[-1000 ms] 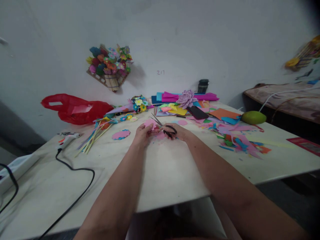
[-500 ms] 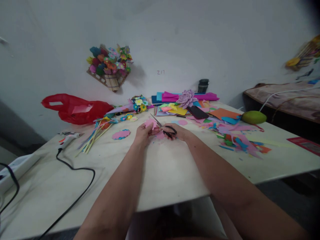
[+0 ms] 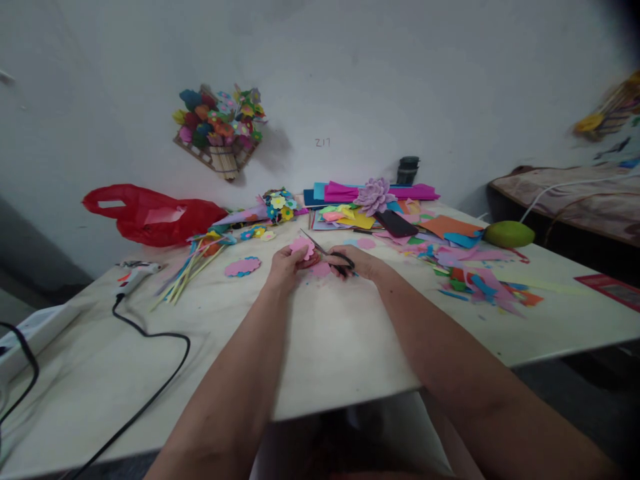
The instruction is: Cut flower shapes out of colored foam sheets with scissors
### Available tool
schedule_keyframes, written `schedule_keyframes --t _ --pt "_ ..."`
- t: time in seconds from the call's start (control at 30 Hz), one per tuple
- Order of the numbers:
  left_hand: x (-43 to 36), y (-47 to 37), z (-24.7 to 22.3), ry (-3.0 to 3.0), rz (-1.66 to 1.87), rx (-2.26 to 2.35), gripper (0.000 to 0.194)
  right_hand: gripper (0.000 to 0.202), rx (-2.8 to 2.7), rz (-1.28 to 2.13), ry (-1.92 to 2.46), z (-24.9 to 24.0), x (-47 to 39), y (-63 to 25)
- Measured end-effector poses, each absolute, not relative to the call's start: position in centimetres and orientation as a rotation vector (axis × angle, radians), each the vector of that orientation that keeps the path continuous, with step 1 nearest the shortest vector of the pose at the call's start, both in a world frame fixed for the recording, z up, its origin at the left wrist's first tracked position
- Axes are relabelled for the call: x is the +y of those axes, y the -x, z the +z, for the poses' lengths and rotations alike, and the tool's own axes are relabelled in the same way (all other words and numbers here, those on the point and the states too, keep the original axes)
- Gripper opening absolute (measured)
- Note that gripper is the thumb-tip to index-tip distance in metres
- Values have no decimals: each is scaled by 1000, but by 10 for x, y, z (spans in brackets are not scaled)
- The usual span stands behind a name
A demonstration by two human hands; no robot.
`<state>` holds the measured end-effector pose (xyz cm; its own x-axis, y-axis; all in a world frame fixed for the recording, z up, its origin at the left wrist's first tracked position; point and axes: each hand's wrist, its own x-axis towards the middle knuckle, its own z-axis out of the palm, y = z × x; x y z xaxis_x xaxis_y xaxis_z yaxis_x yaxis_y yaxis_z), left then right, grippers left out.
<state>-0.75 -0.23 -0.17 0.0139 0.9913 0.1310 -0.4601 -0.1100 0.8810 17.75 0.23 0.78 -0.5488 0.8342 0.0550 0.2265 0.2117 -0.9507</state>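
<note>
My left hand (image 3: 289, 265) pinches a pink scalloped foam or paper piece (image 3: 303, 249) above the middle of the table. Close on its right, my right hand (image 3: 361, 261) is closed around the black handles of a pair of scissors (image 3: 341, 259). The blades stand apart and point up and left beside the pink piece's edge. Under the hands lies more pink material (image 3: 321, 269) with tiny scraps. To the left rests a pink oval with a blue scalloped border (image 3: 243, 267).
A glue gun (image 3: 136, 279) with a black cord and a red plastic bag (image 3: 150, 217) lie left, near several thin sticks (image 3: 193, 270). Coloured scraps (image 3: 483, 283), a dark phone-like slab (image 3: 396, 224) and a green fruit (image 3: 509, 234) are right. A lilac flower (image 3: 375, 197) sits behind.
The scalloped pink piece has turned slightly in my left hand and shows flatter. The scissor blades have shifted a little; both hands stay in nearly the same place.
</note>
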Motion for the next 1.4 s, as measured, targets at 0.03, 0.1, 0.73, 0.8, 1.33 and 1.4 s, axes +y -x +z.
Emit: schedule_keyframes --t 0.03,0.1,0.73,0.8,1.33,1.4 --pt "-2 7 -1 -952 1456 760 25 32 -1907 1356 991 9 1 -177" --pt "-2 7 -1 -956 1463 763 27 28 -1904 1366 1004 11 0 -177" --pt "-1 8 -3 -973 1452 769 27 23 -1877 1343 1064 9 0 -172" --pt "-1 8 -2 -968 1455 757 27 22 -1869 1345 1064 8 1 -172" --pt "1 9 -3 -909 1513 773 25 27 -1847 1346 1056 7 1 -173" --pt "1 9 -3 -910 1527 765 28 25 -1846 1345 1066 8 1 -173"
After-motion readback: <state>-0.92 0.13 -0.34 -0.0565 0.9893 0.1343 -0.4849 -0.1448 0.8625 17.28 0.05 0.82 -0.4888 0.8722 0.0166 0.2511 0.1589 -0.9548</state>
